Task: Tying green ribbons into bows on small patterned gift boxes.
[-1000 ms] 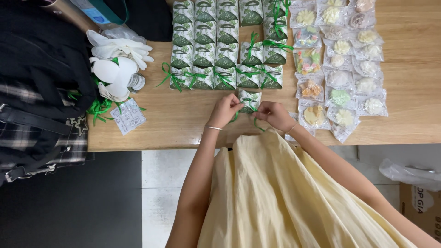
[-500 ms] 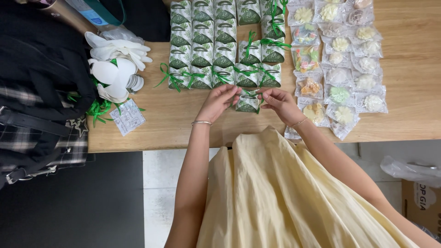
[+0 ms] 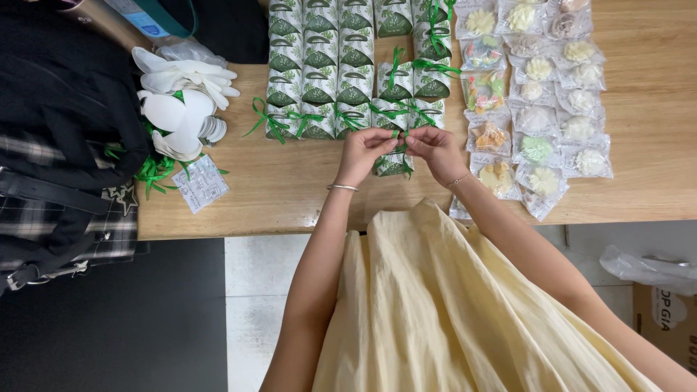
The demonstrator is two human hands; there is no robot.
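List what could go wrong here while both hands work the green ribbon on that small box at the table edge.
1. The box sits close to the table edge under the left hand and right hand; a hard tug on the ribbon might drag it off.
2. The clear packets by the right wrist partly overhang the edge; the forearm could knock them down.
3. The finished boxes stand packed close behind; a stray pull may snag their bows.

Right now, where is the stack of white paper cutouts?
In the head view, the white cutouts lie at the table's left end, beside the black bag and left of the rows of green boxes, away from both hands.
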